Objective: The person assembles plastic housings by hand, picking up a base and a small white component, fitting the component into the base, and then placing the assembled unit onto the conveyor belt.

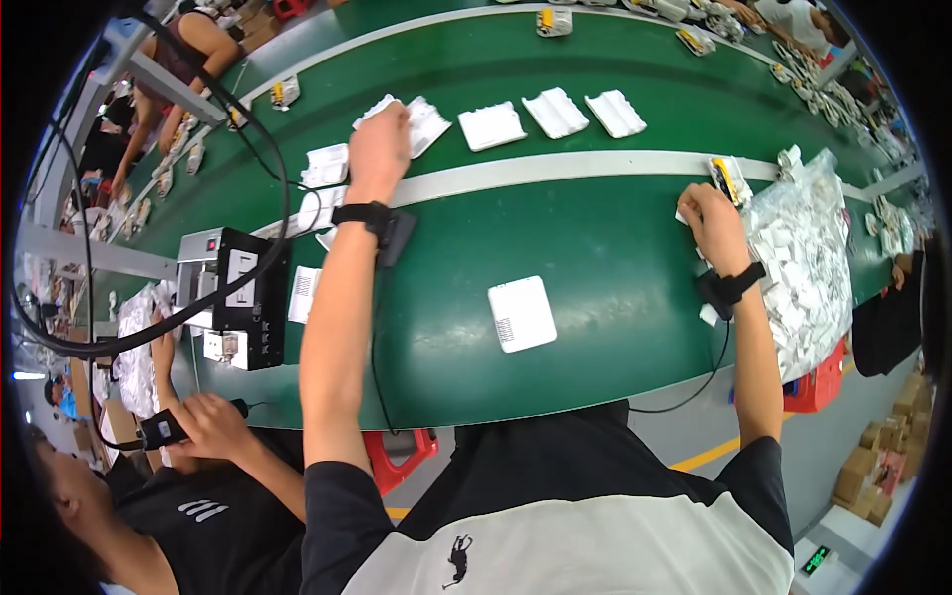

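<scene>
We are lifting a white tray [421, 124] off the green belt [595, 248].
Left hand [380, 144] is closing on its edge; right hand [709, 223] is curling shut over a small white piece [684, 214] — we are keeping both grips firm.

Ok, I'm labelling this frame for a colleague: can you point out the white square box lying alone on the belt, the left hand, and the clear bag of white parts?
white square box [522, 313], head view, middle of its top.
left hand [378, 145], head view, back of the hand.
clear bag of white parts [803, 258], head view, middle of the bag.
</scene>
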The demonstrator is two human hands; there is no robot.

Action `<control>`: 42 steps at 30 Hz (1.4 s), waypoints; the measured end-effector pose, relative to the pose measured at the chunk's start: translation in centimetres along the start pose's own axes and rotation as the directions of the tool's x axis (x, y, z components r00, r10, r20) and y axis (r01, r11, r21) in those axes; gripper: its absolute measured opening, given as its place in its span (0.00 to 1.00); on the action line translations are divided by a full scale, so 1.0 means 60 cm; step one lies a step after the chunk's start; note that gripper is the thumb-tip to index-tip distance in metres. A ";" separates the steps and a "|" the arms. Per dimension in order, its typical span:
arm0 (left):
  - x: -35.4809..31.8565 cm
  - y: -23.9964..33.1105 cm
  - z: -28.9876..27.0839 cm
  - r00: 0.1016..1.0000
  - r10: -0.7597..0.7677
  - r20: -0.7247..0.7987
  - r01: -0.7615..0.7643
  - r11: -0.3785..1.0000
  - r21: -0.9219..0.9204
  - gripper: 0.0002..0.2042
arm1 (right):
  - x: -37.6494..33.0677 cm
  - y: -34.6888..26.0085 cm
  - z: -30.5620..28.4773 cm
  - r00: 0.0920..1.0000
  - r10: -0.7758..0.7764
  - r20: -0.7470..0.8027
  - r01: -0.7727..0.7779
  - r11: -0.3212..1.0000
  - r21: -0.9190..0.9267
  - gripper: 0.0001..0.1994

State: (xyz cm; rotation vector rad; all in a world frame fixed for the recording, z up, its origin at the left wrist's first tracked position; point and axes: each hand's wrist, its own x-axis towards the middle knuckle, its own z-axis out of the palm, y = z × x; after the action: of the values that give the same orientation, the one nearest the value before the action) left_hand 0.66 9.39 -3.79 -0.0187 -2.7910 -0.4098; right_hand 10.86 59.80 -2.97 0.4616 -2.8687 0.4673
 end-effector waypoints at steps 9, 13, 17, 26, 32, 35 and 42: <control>0.025 -0.063 -0.019 0.976 0.093 -0.196 -0.104 0.993 -0.047 0.14 | -0.011 -0.037 -0.003 0.998 0.070 0.003 -0.069 0.973 0.221 0.07; 0.025 -0.070 -0.012 0.998 0.047 -0.051 -0.037 0.982 0.185 0.12 | -0.015 -0.022 -0.016 0.989 0.140 0.049 -0.148 0.952 0.267 0.08; 0.031 -0.068 -0.011 0.996 0.063 -0.063 -0.042 0.955 0.293 0.09 | -0.021 -0.039 -0.020 0.989 0.122 0.085 -0.136 0.975 0.175 0.07; -0.001 -0.035 -0.056 0.999 -0.013 0.048 0.001 0.967 0.254 0.08 | -0.004 -0.077 0.003 0.992 -0.006 0.125 -0.029 0.961 0.274 0.06; -0.008 -0.041 -0.042 0.999 0.036 -0.032 -0.035 0.999 0.025 0.09 | 0.008 -0.099 0.026 0.995 -0.055 0.086 0.027 0.956 0.292 0.06; 0.004 -0.041 -0.046 0.994 0.086 0.069 -0.086 0.996 -0.010 0.09 | 0.004 -0.101 0.026 0.996 -0.050 0.079 0.023 0.949 0.314 0.07; 0.042 -0.066 -0.043 0.989 0.044 0.138 -0.070 0.980 0.187 0.09 | 0.001 -0.101 0.023 0.996 -0.038 0.077 0.009 0.939 0.344 0.07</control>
State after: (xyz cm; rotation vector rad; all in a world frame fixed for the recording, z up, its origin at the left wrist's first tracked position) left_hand -1.18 4.79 -1.77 -0.0855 -2.9413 -0.1287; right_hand 12.62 53.86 -2.54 0.5821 -2.8599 0.9753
